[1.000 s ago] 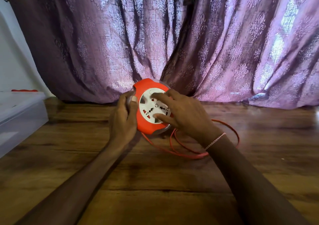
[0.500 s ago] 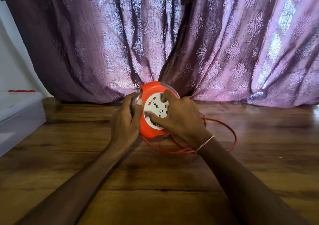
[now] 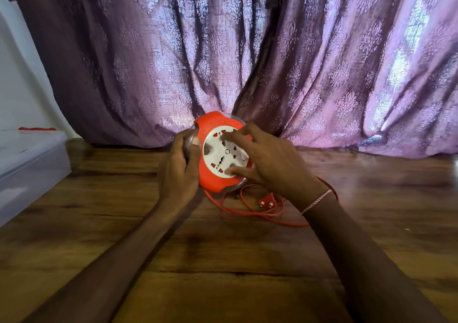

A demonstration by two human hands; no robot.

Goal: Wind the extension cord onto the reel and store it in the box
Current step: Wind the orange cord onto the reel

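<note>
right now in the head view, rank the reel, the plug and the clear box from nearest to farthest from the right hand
1. Reel: nearest, the right hand has its fingertips on the white socket face, while the left hand grips the rim.
2. Plug: on the wooden floor just below the right hand, among loose red cord.
3. Clear box: farthest, at the far left edge.

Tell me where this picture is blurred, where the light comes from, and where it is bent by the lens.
Head view: the right hand is smeared at its fingertips over the reel, while the left hand and the plug look sharper. Daylight glows through the curtain, leaving the forearms dark. The wide lens bows the box and the floor toward the edges.
</note>
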